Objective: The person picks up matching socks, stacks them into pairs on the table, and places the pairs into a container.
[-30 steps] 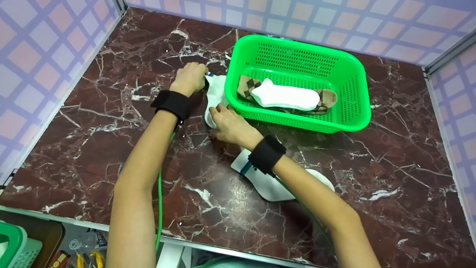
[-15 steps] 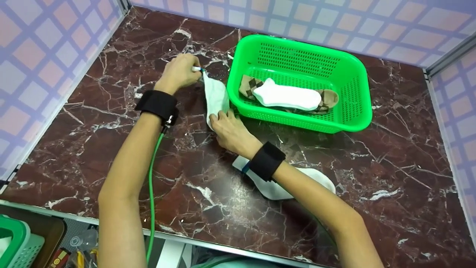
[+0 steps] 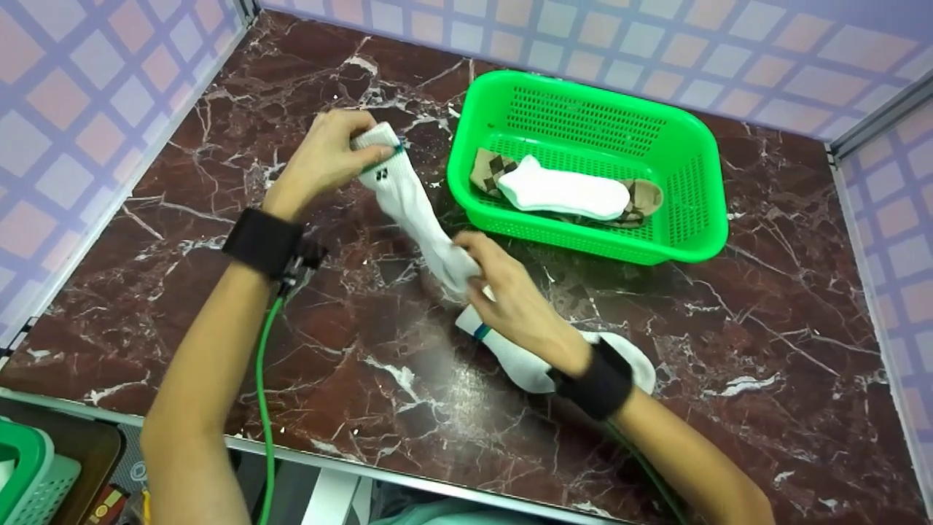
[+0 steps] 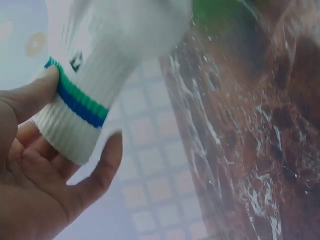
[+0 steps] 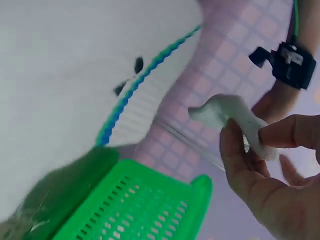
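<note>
A white ribbed sock (image 3: 412,208) with a green-and-blue cuff stripe and a small dark mark is stretched diagonally between both hands, above the table. My left hand (image 3: 324,157) pinches its cuff, thumb over the stripe; the left wrist view shows the cuff (image 4: 85,90) between thumb and fingers. At the other end, my right hand (image 3: 521,302) pinches the toe (image 5: 227,110), slightly blurred in the head view. A matching white sock (image 3: 517,361) lies flat on the table below my right hand and wrist, partly covered by them.
A green perforated basket (image 3: 561,235) stands at the back right, holding a white sock (image 3: 568,191) on top of brown checked socks (image 3: 643,198). Patterned panels (image 3: 656,44) border the dark marbled table (image 3: 350,394). Another green basket (image 3: 62,481) is below the front edge at left.
The sock beside the basket has been lifted and stretched out, turning its striped cuff into view. My left hand has drawn back leftward; my right hand has moved right and nearer me with the toe.
</note>
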`<state>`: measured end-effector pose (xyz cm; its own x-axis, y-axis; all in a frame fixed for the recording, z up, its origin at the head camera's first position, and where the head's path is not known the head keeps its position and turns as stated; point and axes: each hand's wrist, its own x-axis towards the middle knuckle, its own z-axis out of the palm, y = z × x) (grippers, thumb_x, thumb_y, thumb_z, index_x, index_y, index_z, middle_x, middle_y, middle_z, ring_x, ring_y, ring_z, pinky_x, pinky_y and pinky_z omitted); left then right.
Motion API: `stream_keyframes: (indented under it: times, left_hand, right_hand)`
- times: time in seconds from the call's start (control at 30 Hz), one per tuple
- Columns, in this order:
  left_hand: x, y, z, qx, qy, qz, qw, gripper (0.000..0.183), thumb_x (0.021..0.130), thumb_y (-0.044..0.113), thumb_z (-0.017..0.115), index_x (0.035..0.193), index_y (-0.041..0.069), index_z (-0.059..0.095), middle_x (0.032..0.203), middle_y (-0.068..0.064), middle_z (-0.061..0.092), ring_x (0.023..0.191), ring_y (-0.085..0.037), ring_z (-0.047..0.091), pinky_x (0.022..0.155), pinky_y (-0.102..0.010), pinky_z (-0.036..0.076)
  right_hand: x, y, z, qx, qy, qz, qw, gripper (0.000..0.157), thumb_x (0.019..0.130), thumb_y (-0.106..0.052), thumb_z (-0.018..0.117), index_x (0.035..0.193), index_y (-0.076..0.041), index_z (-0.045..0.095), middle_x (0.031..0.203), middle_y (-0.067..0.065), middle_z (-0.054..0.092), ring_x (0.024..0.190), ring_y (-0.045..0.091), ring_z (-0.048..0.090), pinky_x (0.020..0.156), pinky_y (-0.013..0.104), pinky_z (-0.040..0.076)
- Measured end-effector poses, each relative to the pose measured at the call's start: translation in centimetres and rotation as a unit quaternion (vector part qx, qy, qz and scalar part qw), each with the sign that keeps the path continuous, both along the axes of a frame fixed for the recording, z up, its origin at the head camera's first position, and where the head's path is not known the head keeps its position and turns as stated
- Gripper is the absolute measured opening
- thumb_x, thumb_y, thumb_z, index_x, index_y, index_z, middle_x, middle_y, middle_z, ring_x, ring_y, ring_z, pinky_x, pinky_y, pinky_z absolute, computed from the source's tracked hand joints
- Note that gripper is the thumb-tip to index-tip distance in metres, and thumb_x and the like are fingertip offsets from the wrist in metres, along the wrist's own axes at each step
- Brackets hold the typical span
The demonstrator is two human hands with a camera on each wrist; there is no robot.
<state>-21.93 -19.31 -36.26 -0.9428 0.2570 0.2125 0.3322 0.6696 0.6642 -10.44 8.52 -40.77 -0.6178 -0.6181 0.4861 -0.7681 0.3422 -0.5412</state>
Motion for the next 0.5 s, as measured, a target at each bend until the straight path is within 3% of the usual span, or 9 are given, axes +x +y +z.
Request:
stream_keyframes:
  times: [0.13,0.2,0.37,0.5]
  left_hand:
    - [2.4,1.1,0.5,0.014,-0.043,-0.040,0.9982,0.020,0.092,0.025,0.067,0.094,0.005,0.065,0.081,-0.005,0.061,0.067,-0.017,0.051,0.056,-0.025,0.044]
    - [3.7,1.9,0.4,0.025,-0.041,-0.067,0.9966,0.020,0.092,0.026,0.066,0.095,0.006,0.065,0.080,-0.005,0.061,0.065,-0.018,0.051,0.053,-0.025,0.045]
    - [7.5,4.6,-0.4,0.058,-0.032,-0.137,0.9883,0.016,0.093,0.021,0.065,0.090,0.006,0.065,0.072,0.000,0.058,0.057,-0.012,0.047,0.049,-0.022,0.041]
    - [10.1,7.3,-0.9,0.070,-0.068,-0.169,0.9807,0.015,0.093,0.018,0.063,0.088,0.003,0.063,0.069,0.003,0.057,0.053,-0.007,0.044,0.049,-0.019,0.040]
  right_hand:
    - [1.9,3.6,0.8,-0.028,-0.008,-0.006,1.000,0.037,0.077,0.018,0.055,0.105,-0.004,0.065,0.094,0.007,0.056,0.077,0.015,0.052,0.065,0.024,0.047]
    - [2.9,5.8,1.2,-0.030,-0.032,-0.013,0.999,0.035,0.075,0.016,0.060,0.102,-0.005,0.068,0.093,0.005,0.056,0.077,0.015,0.052,0.066,0.025,0.047]
    - [5.3,10.9,1.3,-0.035,-0.076,-0.052,0.995,0.035,0.068,0.003,0.076,0.100,-0.003,0.065,0.092,0.007,0.057,0.078,0.018,0.053,0.068,0.025,0.048]
    - [7.1,13.7,1.6,-0.080,-0.131,-0.087,0.984,0.032,0.072,0.011,0.077,0.098,0.002,0.061,0.091,0.011,0.056,0.068,0.014,0.052,0.056,0.021,0.048]
